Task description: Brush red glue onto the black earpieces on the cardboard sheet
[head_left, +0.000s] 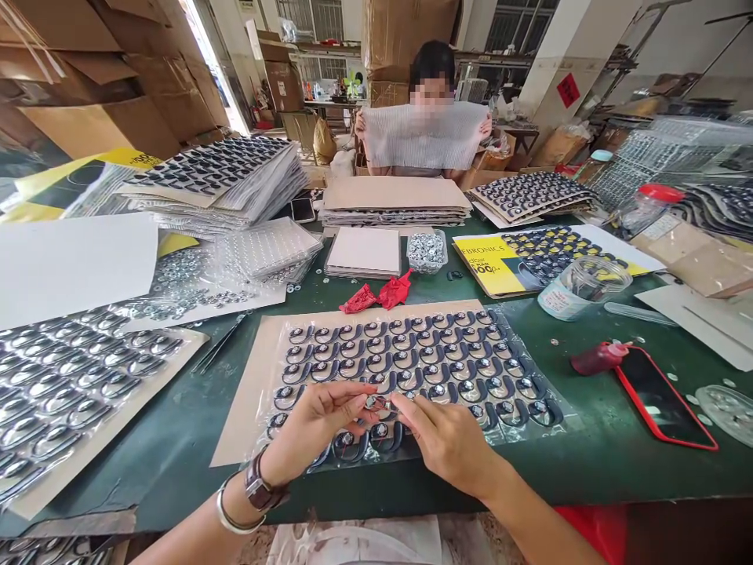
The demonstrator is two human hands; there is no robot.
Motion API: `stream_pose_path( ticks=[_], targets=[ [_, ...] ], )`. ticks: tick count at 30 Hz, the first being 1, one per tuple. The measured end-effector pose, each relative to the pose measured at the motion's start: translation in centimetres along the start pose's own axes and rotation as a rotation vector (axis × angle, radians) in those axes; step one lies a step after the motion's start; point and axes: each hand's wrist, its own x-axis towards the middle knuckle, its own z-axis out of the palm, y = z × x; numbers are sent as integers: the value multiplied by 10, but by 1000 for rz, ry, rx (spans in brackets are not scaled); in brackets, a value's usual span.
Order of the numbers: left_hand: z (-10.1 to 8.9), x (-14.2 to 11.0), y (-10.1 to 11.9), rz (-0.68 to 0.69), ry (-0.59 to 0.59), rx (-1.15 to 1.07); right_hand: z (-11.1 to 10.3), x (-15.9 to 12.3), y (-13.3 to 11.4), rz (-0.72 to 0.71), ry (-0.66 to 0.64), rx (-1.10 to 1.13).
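**Pinches small, round, silvery part (372, 402) above dark-blue, curved pieces (405, 359)**

In the head view, grips it in the fingertips of the partly curled left hand (326, 422), over clear plastic film (550, 441) on a tan cardboard sheet (241, 424). Holds the right hand (447, 439) just beside, with thumb and forefinger nearly meeting; cannot tell whether around anything.

Barred windows (525, 31) broke the back wall (353, 20). A pale pillar (580, 39) stood right; bright light (220, 71) showed at left.
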Motion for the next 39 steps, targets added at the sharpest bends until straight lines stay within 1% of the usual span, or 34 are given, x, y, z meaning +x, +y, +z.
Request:
stream_pose_path(
  ticks=[11, 14, 17, 19, 21, 27, 31, 35, 39],
  targets=[
    [1, 2, -2, 5, -7, 21, -2, 2, -2, -28, -97, -38],
    [2, 0, -4, -10, -11, -2, 2, 1, -4, -28, -56, -41],
    [6, -5, -7, -39, -14, -129, 6, -2, -7, -8, 13, 31],
    [11, -8, -10, -39, 17, -252, 8, -4, -11, 8, 51, 97],
    [16, -10, -14, -17, 60, -322, 10, -5, -14, 25, 83, 155],
    [21, -9, -19, 34, 128, -350, 15, -3, -27, 138, 141, 368],
    [22, -10, -22, 31, 167, -352, 17, -1, -36, 200, 176, 395],
    [24, -12, -25, 23, 211, -356, 20, -3, -45, 248, 176, 440],
    [26, -14, -32, 8, 252, -359, 22, -5, -50, 271, 188, 436]
  ],
)
